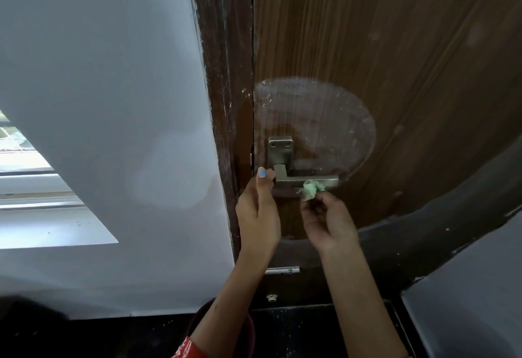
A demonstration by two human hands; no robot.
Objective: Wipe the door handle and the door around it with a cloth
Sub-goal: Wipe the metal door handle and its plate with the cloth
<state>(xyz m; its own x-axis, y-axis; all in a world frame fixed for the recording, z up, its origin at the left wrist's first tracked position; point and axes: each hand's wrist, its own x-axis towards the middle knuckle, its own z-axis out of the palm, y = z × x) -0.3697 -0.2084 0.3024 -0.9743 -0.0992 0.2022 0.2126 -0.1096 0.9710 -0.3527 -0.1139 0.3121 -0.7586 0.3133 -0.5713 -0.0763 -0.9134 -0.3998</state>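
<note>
A big white wall (pixel 99 103) fills nine o'clock. The brown door (pixel 395 61) has a pale smudge ring (pixel 364 120). The left hand (pixel 258 210) pinches the door handle (pixel 285 181). At three o'clock, the right hand (pixel 329 223) squeezes a green cloth (pixel 312 189) on it.

Person at brown door (pixel 367 47), R hand (pixel 329 223) pressing green cloth (pixel 312 189) to metal handle (pixel 306 181) lever, L hand (pixel 258 210) gripping handle's pivot end, pale smear above handle

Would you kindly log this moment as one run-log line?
left hand: grips silver metal lever handle near pivot | right hand: presses crumpled green cloth on lever | brown wooden door: hazy smear around handle
</note>
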